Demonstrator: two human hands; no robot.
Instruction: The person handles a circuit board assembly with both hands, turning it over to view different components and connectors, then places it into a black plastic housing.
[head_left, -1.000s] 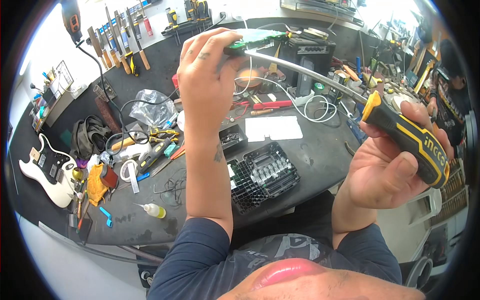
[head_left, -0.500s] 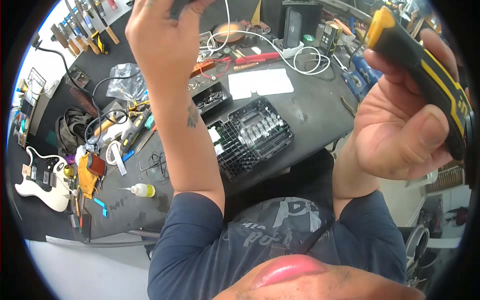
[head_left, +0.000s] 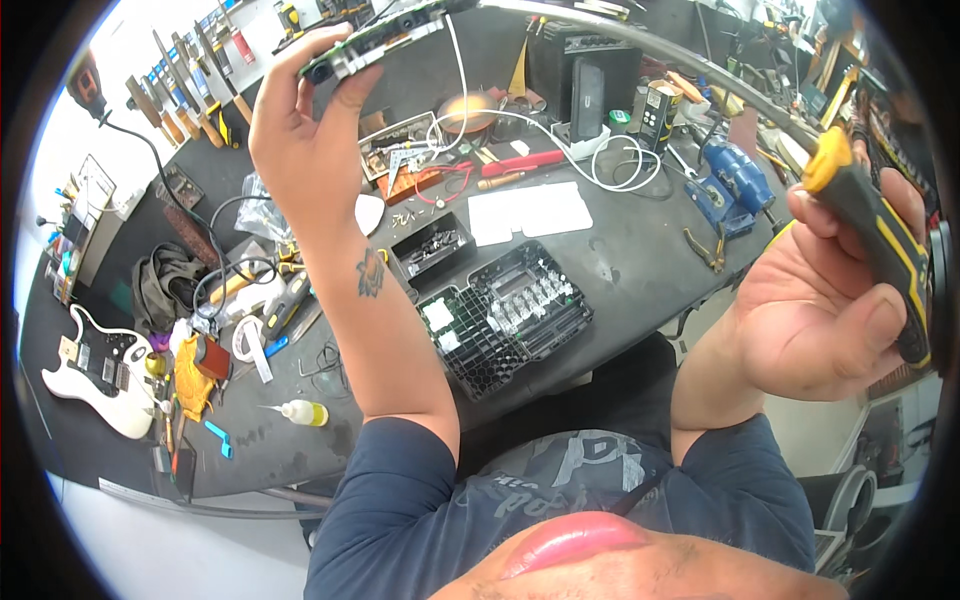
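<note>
Our left hand (head_left: 300,150) raised at eleven o'clock, clamped on a circuit board (head_left: 385,46), our right hand (head_left: 815,325) at three o'clock, closed around a yellow-black screwdriver (head_left: 880,235).

The left hand (head_left: 305,145) held up a circuit board (head_left: 385,42) and the right hand (head_left: 815,325) gripped a black-and-yellow screwdriver (head_left: 870,215), while a black casing (head_left: 525,338) lay on the desk (head_left: 640,285) near a small box (head_left: 445,262).
</note>
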